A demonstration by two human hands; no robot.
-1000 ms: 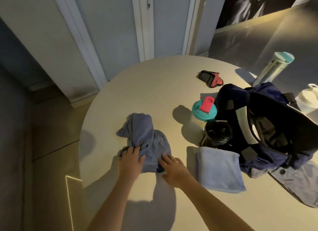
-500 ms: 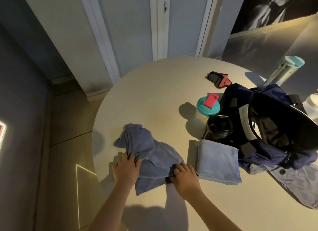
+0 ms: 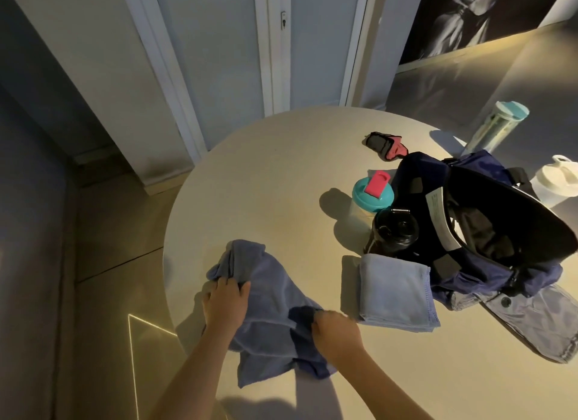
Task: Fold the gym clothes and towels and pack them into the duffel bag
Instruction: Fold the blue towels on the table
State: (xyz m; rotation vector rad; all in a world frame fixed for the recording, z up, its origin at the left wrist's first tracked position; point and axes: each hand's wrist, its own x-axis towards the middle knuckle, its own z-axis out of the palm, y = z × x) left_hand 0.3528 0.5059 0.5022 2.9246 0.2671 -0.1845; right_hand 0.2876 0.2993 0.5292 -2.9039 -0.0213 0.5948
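Observation:
A crumpled blue towel (image 3: 269, 307) lies at the near left of the round table (image 3: 281, 175). My left hand (image 3: 225, 303) grips its left edge. My right hand (image 3: 336, 332) has its fingers curled into the towel's right side, pinching the cloth. A light blue towel (image 3: 395, 291), folded flat, lies just right of my right hand. Behind it stands the open navy duffel bag (image 3: 488, 231), its dark inside showing. A grey garment (image 3: 531, 319) lies under the bag's near side.
A black bottle (image 3: 395, 231) and a teal-lidded shaker (image 3: 372, 197) stand against the bag's left side. A black and pink glove (image 3: 386, 145) lies farther back. A tall teal-capped bottle (image 3: 497, 127) and a white bottle (image 3: 556, 178) stand at the right. The table's edge runs close by my left hand.
The towel has been pulled toward me and spread out wider, with its lower part now lying between my arms. Both hands have moved apart along it.

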